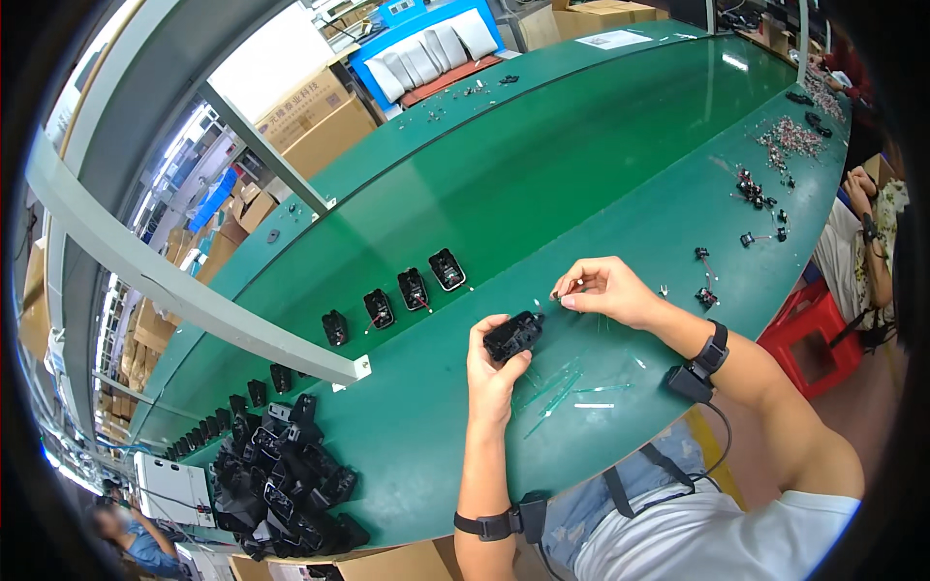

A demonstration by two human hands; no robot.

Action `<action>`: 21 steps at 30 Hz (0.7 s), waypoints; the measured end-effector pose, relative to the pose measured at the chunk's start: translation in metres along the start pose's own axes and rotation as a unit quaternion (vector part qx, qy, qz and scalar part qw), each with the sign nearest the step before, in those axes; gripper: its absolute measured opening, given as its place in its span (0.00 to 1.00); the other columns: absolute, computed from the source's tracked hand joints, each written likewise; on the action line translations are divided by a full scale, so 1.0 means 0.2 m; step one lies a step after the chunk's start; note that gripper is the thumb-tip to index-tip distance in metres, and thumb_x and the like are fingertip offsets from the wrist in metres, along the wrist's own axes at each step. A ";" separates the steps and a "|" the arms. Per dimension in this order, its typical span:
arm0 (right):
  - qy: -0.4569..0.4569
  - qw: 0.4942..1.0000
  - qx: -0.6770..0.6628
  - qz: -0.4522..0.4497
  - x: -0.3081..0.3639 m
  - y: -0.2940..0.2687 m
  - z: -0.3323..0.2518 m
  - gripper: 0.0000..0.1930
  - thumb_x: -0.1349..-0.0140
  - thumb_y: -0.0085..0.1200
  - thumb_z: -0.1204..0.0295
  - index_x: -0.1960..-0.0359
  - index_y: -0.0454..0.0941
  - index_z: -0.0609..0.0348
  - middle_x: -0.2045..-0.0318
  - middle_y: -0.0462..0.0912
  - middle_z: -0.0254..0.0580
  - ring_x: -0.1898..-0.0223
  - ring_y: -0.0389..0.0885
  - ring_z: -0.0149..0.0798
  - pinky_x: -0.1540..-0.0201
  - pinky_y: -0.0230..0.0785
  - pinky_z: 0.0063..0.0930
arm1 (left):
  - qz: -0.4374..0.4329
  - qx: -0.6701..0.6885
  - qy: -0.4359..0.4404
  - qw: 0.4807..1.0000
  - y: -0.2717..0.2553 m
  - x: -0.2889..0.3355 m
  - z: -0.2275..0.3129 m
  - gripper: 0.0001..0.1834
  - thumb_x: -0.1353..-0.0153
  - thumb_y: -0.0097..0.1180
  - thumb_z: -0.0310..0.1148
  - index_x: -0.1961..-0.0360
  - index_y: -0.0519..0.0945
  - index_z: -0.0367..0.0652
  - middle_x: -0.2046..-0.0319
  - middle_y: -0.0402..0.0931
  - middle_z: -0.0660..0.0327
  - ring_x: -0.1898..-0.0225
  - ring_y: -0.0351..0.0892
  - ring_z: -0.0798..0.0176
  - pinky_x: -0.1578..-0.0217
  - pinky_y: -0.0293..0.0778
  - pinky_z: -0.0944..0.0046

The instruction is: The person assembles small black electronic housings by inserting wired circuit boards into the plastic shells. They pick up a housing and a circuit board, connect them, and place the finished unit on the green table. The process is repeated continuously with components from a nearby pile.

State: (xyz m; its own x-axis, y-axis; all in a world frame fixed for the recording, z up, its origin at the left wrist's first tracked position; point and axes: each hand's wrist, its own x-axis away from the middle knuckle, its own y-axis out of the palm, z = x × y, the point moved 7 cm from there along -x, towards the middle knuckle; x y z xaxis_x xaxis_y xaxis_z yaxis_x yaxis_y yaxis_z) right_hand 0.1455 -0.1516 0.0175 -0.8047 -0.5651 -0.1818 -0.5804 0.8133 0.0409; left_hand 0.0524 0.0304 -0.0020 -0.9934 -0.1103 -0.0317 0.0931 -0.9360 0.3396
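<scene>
My left hand (491, 380) grips a black plastic housing (513, 336) above the near part of the green table (417, 368), thumb along its lower side. Just right of the housing, my right hand (615, 294) has thumb and index finger pinched together. A small dark bit shows at those fingertips, too small to name. Thin green transparent strips (554, 397) and a white strip (594, 406) lie on the table below my hands. Beyond my left hand, several black housings with open tops (413, 289) stand in a row, some with red wires showing.
A heap of black plastic housings (281, 474) covers the table's left end. A grey metal post (194, 300) crosses the left side. Small wired black parts (705, 296) and a pile of small reddish pieces (790, 140) lie to the right. A red stool (812, 339) and another person's arm (877, 247) are beyond.
</scene>
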 end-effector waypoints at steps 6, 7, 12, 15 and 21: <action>-0.087 0.993 0.068 -0.047 0.06 0.13 -0.19 0.04 0.38 0.61 0.75 0.63 0.81 0.60 0.53 0.85 0.45 0.52 0.83 0.37 0.46 0.74 0.33 | -0.063 -0.026 -0.024 0.997 0.05 0.02 0.03 0.33 0.52 0.74 0.21 0.45 0.71 0.39 0.53 0.76 0.60 0.50 0.78 0.66 0.47 0.74 0.64; -0.128 0.984 0.108 -0.052 0.08 0.12 -0.23 0.04 0.38 0.61 0.74 0.64 0.81 0.60 0.52 0.85 0.45 0.51 0.82 0.38 0.46 0.74 0.34 | -0.081 -0.033 -0.027 0.996 0.07 0.02 0.04 0.32 0.53 0.74 0.21 0.46 0.72 0.39 0.52 0.77 0.60 0.50 0.78 0.66 0.47 0.74 0.64; -0.147 0.975 0.125 -0.112 0.14 0.19 -0.27 0.04 0.41 0.64 0.73 0.65 0.84 0.56 0.47 0.81 0.46 0.45 0.79 0.42 0.45 0.71 0.36 | -0.171 -0.026 -0.054 0.983 0.12 0.04 0.05 0.34 0.53 0.74 0.21 0.43 0.74 0.36 0.45 0.75 0.56 0.44 0.76 0.64 0.42 0.72 0.62; -0.133 0.981 0.066 -0.122 0.15 0.22 -0.25 0.04 0.40 0.64 0.73 0.66 0.83 0.58 0.46 0.79 0.46 0.45 0.78 0.40 0.43 0.71 0.35 | -0.202 -0.011 -0.067 0.977 0.12 0.05 0.03 0.39 0.53 0.74 0.23 0.37 0.71 0.35 0.40 0.72 0.55 0.42 0.74 0.61 0.39 0.69 0.59; -0.115 0.989 0.021 -0.086 0.18 0.23 -0.26 0.05 0.39 0.62 0.73 0.69 0.78 0.59 0.39 0.71 0.48 0.40 0.73 0.44 0.40 0.68 0.39 | -0.182 0.058 -0.053 0.980 0.13 0.03 0.03 0.42 0.53 0.74 0.25 0.36 0.69 0.33 0.41 0.72 0.55 0.41 0.73 0.60 0.38 0.68 0.58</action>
State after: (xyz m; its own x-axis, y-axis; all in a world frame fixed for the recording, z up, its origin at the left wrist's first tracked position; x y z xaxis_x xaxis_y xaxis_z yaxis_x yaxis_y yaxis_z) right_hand 0.0834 -0.1419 0.0633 -0.6420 -0.6531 -0.4016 -0.6969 0.7155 -0.0495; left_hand 0.0487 0.0082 0.0117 -0.9615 0.2647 -0.0736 -0.2701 -0.8624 0.4281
